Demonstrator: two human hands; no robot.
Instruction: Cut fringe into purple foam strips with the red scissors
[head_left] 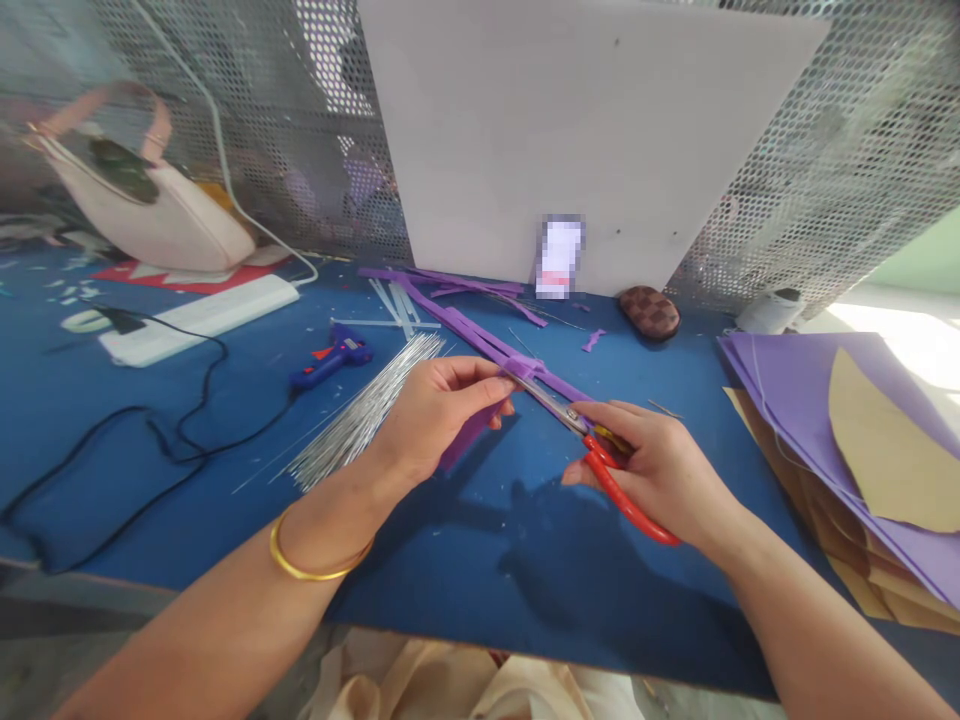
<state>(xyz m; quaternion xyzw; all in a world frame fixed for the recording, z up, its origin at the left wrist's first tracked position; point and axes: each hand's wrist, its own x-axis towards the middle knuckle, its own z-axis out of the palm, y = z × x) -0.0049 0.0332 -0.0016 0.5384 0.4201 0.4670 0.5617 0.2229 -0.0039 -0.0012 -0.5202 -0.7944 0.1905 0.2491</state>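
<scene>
My left hand (442, 410) pinches a piece of purple material (466, 438) that hangs below its fingers. Red-handled scissors (622, 495) are in my right hand (652, 455), with fingers wrapped round the handles. Their blades point up and left, and the tips reach the purple material at my left fingertips. Behind the hands, long purple strips (480, 335) lie across the blue table. A bundle of silvery wires (364, 410) lies just left of my left hand, partly hidden by it.
A blue glue gun (330, 358) with a black cable and a white power strip (199, 320) lie left, near a pale handbag (157, 205). A phone (559, 257) leans on a white board (600, 130). Right are a checkered pouch (649, 313) and purple sheets (802, 400).
</scene>
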